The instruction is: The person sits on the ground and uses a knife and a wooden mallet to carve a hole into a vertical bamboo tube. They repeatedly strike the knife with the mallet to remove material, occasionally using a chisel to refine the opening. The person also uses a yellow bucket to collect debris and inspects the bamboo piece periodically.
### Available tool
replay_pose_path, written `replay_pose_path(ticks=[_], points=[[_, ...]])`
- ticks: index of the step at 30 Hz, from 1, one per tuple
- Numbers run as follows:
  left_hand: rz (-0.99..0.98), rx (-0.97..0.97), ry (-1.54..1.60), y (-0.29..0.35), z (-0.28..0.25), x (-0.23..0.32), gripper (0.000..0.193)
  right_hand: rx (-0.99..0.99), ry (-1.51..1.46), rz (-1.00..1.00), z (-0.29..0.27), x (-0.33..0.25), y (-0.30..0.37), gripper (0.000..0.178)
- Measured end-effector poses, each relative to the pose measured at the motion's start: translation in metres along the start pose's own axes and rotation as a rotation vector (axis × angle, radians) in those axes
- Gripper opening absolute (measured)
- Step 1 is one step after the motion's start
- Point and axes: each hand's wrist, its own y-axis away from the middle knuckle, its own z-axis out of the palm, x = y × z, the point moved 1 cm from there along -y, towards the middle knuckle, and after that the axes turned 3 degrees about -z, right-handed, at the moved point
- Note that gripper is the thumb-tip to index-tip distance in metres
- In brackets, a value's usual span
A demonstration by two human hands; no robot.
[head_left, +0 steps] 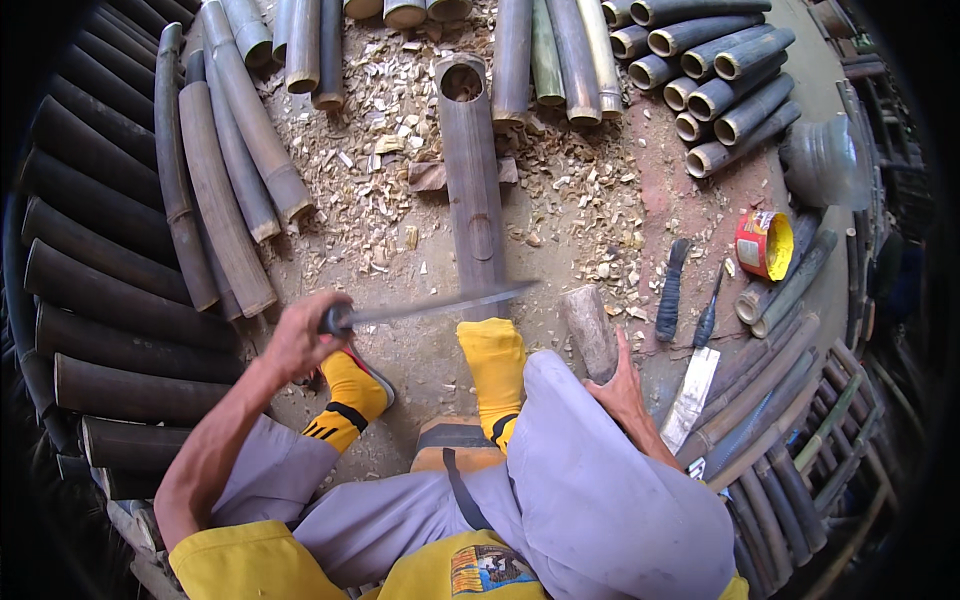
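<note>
My left hand [308, 332] grips the black handle of a long knife [440, 304], whose slightly blurred blade points right across the near end of a bamboo tube [475, 205]. The tube lies lengthwise in front of me, with a round opening at its far end, propped on a small wooden block [428, 177]. My foot in a yellow sock [492, 352] rests at the tube's near end. Beside my raised knee, my right hand [620, 388] is closed round the lower end of a short, thick wooden club [592, 332].
Wood chips [370, 160] litter the floor. Bamboo tubes [120, 265] line the left, with a pile [715, 85] at the far right. On the right lie a black-wrapped tool [672, 290], a broad blade [692, 395], a red-yellow tub [764, 246] and a clear plastic container [828, 165].
</note>
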Motion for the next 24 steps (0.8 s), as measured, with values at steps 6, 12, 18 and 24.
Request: replay_pose_path(ticks=[6,12,18,24], points=[[-0.173,-0.039,-0.221,-0.067,-0.033,-0.057,0.024,-0.139,-0.107,0.05,-0.009,-0.013,-0.006,0.106],[-0.175,-0.168,-0.304,-0.102,-0.04,-0.053,0.031,-0.106,-0.11,0.0,-0.018,-0.038,-0.006,0.105],[-0.252,-0.174,-0.36,-0.105,-0.042,-0.042,0.026,-0.102,-0.123,-0.201,-0.034,-0.072,-0.024,0.102],[-0.239,-0.13,-0.383,-0.099,-0.041,-0.049,0.023,0.289,-0.217,-0.74,-0.072,-0.186,-0.068,0.104]])
